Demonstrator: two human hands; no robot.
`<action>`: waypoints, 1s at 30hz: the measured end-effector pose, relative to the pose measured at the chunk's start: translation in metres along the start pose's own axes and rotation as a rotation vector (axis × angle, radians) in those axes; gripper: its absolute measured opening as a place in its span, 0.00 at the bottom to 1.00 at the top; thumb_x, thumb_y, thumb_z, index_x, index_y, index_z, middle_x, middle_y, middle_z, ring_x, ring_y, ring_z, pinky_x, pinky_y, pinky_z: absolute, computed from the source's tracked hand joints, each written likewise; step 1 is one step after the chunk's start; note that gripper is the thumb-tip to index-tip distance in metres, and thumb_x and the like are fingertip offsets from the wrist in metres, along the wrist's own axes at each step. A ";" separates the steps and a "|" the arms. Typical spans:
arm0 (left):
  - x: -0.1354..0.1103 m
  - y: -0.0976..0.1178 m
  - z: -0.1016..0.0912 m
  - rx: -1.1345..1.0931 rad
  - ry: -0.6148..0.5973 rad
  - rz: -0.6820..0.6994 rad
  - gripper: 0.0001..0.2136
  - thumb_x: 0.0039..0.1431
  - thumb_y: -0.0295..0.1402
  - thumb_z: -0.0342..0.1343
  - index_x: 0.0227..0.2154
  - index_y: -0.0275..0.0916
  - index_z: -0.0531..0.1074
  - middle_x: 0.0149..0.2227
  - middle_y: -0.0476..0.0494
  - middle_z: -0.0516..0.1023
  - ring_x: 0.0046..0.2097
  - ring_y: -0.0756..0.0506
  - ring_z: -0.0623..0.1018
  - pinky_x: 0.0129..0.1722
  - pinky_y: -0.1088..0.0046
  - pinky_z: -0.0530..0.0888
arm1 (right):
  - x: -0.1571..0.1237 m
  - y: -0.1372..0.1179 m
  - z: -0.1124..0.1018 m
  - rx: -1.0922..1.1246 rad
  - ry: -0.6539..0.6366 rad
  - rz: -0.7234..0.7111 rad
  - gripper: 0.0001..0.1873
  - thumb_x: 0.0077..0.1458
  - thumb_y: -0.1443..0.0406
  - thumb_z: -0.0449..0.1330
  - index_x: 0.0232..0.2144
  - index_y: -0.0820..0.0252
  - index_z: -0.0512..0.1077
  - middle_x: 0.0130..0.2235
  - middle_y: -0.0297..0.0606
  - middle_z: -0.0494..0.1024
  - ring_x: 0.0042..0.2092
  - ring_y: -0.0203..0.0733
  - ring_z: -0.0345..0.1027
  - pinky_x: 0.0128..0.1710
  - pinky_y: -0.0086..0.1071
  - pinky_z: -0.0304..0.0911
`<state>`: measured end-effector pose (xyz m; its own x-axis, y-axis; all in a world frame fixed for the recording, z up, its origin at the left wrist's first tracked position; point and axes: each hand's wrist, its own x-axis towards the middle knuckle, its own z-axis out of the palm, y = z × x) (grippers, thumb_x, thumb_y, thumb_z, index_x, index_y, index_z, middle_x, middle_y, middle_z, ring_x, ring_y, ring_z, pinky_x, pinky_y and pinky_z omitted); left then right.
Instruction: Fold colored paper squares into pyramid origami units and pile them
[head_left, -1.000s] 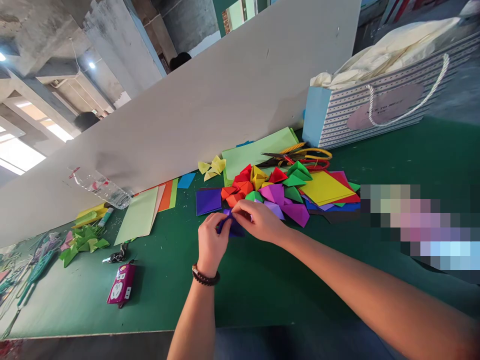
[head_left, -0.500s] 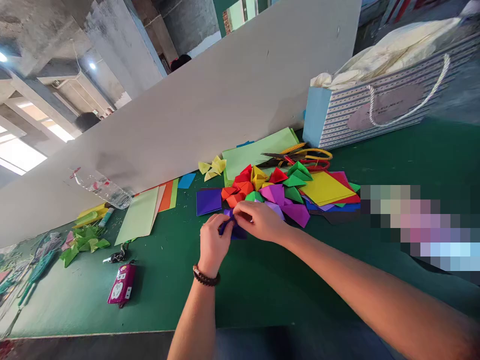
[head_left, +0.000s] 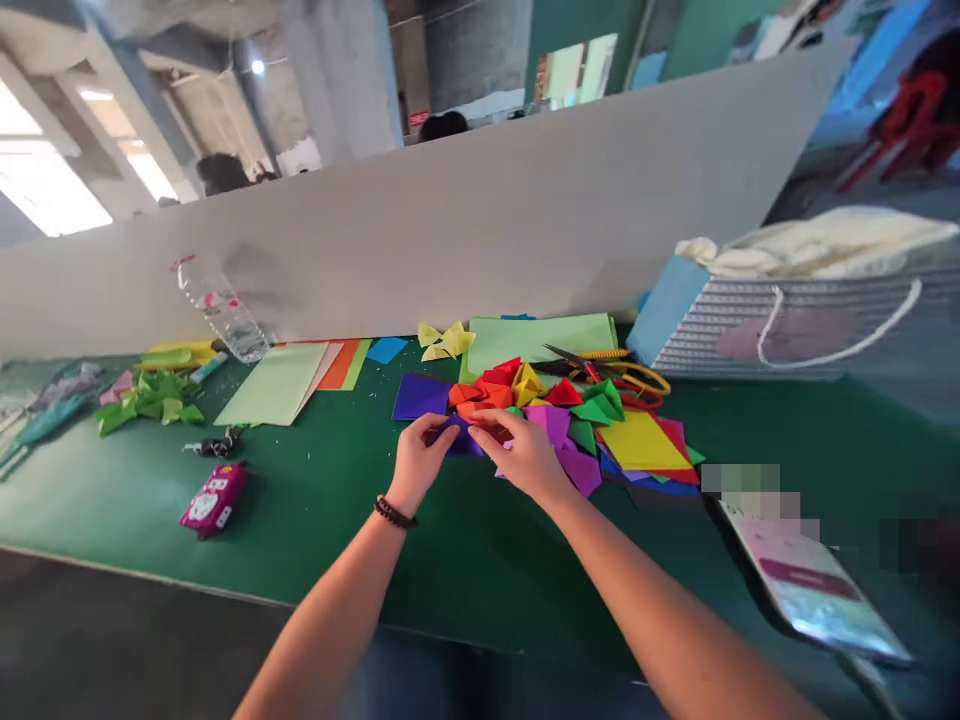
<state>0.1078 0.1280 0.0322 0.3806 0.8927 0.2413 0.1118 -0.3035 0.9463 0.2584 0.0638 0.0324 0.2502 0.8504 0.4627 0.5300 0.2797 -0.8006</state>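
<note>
Two-handed grip on purple paper (head_left: 454, 437)

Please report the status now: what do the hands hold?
Left hand holding purple paper, right hand touching it. Folded paper pile just ahead. Scissors behind the pile.

Left hand (head_left: 420, 462) and right hand (head_left: 521, 455) curl downward just apart — both reaching forward, palms down

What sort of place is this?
Probably a paper-craft workshop or shared workroom: a long green-topped bench covered in folded coloured paper, scissors lying beside it, and a tall partition with another person beyond it.
</note>
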 end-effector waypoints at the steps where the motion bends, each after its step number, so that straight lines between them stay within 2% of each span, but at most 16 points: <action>1: -0.001 -0.001 0.002 -0.059 0.004 -0.008 0.09 0.53 0.37 0.60 0.31 0.36 0.74 0.31 0.47 0.76 0.32 0.50 0.74 0.32 0.75 0.69 | -0.001 0.000 -0.001 -0.038 0.014 -0.022 0.11 0.57 0.58 0.58 0.37 0.57 0.75 0.35 0.39 0.81 0.34 0.42 0.75 0.32 0.33 0.69; 3: -0.003 0.001 0.005 -0.166 0.001 -0.018 0.11 0.51 0.39 0.63 0.31 0.36 0.74 0.31 0.47 0.76 0.32 0.50 0.74 0.33 0.75 0.69 | -0.002 0.000 -0.002 -0.122 0.064 -0.122 0.09 0.58 0.59 0.58 0.33 0.57 0.75 0.31 0.37 0.80 0.30 0.40 0.74 0.28 0.32 0.68; 7: -0.007 0.008 0.007 -0.332 0.001 -0.030 0.15 0.46 0.40 0.66 0.34 0.37 0.73 0.36 0.46 0.76 0.36 0.50 0.74 0.36 0.75 0.69 | -0.004 -0.002 -0.008 -0.361 0.214 -0.519 0.04 0.57 0.67 0.59 0.34 0.58 0.75 0.31 0.38 0.80 0.31 0.39 0.74 0.34 0.31 0.69; 10: -0.010 0.012 0.004 -0.411 -0.018 -0.079 0.16 0.47 0.43 0.66 0.27 0.36 0.71 0.28 0.51 0.71 0.29 0.53 0.69 0.29 0.79 0.65 | -0.004 -0.001 -0.014 -0.531 0.292 -0.744 0.07 0.55 0.71 0.61 0.37 0.58 0.75 0.32 0.39 0.80 0.34 0.39 0.74 0.38 0.32 0.68; 13: -0.012 0.014 0.003 -0.488 -0.162 -0.176 0.22 0.52 0.51 0.59 0.20 0.34 0.70 0.16 0.55 0.58 0.19 0.56 0.57 0.19 0.77 0.52 | -0.004 0.003 -0.018 -0.644 0.314 -0.838 0.10 0.53 0.72 0.63 0.39 0.59 0.74 0.32 0.39 0.78 0.33 0.38 0.72 0.38 0.32 0.67; 15: -0.014 0.014 0.004 -0.546 -0.240 -0.233 0.25 0.52 0.54 0.57 0.20 0.33 0.71 0.14 0.58 0.52 0.18 0.57 0.51 0.18 0.76 0.46 | -0.005 0.006 -0.017 -0.680 0.289 -0.866 0.11 0.53 0.72 0.63 0.40 0.58 0.74 0.32 0.39 0.78 0.33 0.38 0.71 0.37 0.32 0.66; 17: -0.014 0.013 0.006 -0.602 -0.256 -0.275 0.23 0.50 0.53 0.59 0.21 0.34 0.71 0.15 0.58 0.52 0.18 0.57 0.50 0.18 0.76 0.43 | -0.006 0.008 -0.015 -0.690 0.243 -0.874 0.12 0.54 0.72 0.63 0.41 0.57 0.74 0.32 0.38 0.77 0.33 0.38 0.70 0.37 0.33 0.66; 20: -0.012 0.011 0.009 -0.673 -0.229 -0.304 0.21 0.46 0.51 0.63 0.22 0.34 0.70 0.16 0.57 0.55 0.18 0.57 0.52 0.18 0.76 0.44 | -0.008 0.009 -0.012 -0.648 0.204 -0.817 0.13 0.55 0.71 0.62 0.43 0.55 0.74 0.34 0.39 0.76 0.36 0.39 0.71 0.38 0.33 0.66; 22: -0.012 0.011 0.010 -0.715 -0.209 -0.300 0.21 0.44 0.50 0.64 0.22 0.34 0.70 0.17 0.57 0.57 0.18 0.57 0.53 0.19 0.76 0.46 | -0.008 0.008 -0.010 -0.549 0.265 -0.705 0.11 0.56 0.68 0.61 0.43 0.55 0.74 0.35 0.40 0.76 0.36 0.40 0.71 0.37 0.34 0.67; 25: -0.012 0.011 0.011 -0.763 -0.177 -0.275 0.20 0.44 0.50 0.65 0.22 0.35 0.69 0.18 0.56 0.59 0.19 0.57 0.56 0.19 0.77 0.50 | -0.009 0.003 -0.006 -0.317 0.363 -0.425 0.06 0.57 0.63 0.60 0.36 0.57 0.75 0.34 0.41 0.76 0.35 0.41 0.70 0.33 0.34 0.68; 27: -0.013 0.011 0.013 -0.781 -0.161 -0.259 0.20 0.45 0.49 0.65 0.22 0.35 0.68 0.18 0.55 0.61 0.20 0.57 0.58 0.20 0.77 0.53 | -0.011 0.001 0.000 -0.134 0.300 -0.198 0.09 0.56 0.59 0.60 0.31 0.58 0.75 0.32 0.40 0.76 0.34 0.41 0.70 0.32 0.35 0.68; 30: -0.015 0.009 0.017 -0.791 -0.155 -0.237 0.20 0.46 0.48 0.65 0.21 0.35 0.67 0.19 0.54 0.63 0.21 0.56 0.61 0.21 0.77 0.56 | -0.014 -0.001 0.011 0.176 0.183 0.123 0.13 0.50 0.55 0.64 0.31 0.58 0.75 0.31 0.38 0.76 0.31 0.40 0.69 0.28 0.33 0.65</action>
<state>0.1190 0.1063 0.0336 0.5562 0.8301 0.0396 -0.4498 0.2606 0.8542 0.2450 0.0564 0.0225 0.4545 0.7925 0.4067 0.3418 0.2664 -0.9012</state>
